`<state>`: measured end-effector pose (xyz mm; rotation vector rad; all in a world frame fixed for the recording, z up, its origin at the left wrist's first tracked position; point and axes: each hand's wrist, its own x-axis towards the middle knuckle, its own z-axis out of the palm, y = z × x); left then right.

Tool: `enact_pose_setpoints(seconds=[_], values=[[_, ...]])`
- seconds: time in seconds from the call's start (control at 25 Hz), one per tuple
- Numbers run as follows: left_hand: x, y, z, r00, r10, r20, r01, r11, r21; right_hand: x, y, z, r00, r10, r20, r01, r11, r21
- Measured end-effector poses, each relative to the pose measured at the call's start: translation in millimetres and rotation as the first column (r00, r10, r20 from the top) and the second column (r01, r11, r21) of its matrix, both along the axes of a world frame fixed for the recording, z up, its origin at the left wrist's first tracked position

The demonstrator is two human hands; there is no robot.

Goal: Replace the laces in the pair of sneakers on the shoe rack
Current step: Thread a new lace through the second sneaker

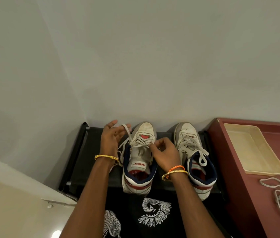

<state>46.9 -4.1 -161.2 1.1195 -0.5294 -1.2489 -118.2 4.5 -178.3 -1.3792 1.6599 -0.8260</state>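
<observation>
Illumination is soft, moderate and even; the light source itself is not in view. The wall [135, 57] reads flat grey-green with a gradual falloff toward the left corner. A bright specular spot sits on the floor [56, 234] at the lower edge. Soft shadows lie behind the sneaker toes on the black shoe rack [91, 152], whose surface detail is lost in darkness. Wide-angle distortion bends straight edges near the frame borders. Focus is acceptable throughout, with slight compression softness.
</observation>
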Motion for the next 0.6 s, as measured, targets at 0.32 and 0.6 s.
enact_pose_setpoints(seconds=[0.32,0.6], values=[[-18,25,67,0.65,-0.402,0.645,0.566,0.822,-0.058,11,4,30,0.875,0.446,0.187,-0.347,0.848,-0.4],[29,17,8,0.69,0.326,0.646,-0.333,0.936,-0.116,-47,-12,34,0.938,0.036,0.344,0.074,0.951,-0.301]])
